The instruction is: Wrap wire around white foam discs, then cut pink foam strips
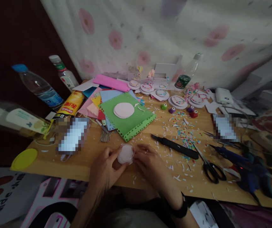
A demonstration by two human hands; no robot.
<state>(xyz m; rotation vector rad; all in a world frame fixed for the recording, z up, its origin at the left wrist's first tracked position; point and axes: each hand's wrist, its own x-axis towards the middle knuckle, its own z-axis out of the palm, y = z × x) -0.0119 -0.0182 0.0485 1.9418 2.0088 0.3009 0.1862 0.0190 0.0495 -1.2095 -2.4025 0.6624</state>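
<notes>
Near the table's front edge, my left hand (pixel 106 164) holds a small round white paper piece (pixel 126 154) between thumb and fingers. A thin pale ring or strip curves along the paper's rim. On the paper's right side is my right hand (pixel 147 160), its fingers bent together at that rim; what they pinch is too small to make out. Just beyond lies green paper (pixel 136 125) with heart-shaped holes, and white paper ovals (pixel 124 110) rest on it.
Right of my hands lie a black pen-like cutter (pixel 175 147), scissors (pixel 210 167) and a blue glue gun (pixel 240 167). Paper scraps and confetti (pixel 185 136) are scattered about. Bottles (pixel 41 87) stand at the left. Decorated white discs (pixel 178 100) line the back.
</notes>
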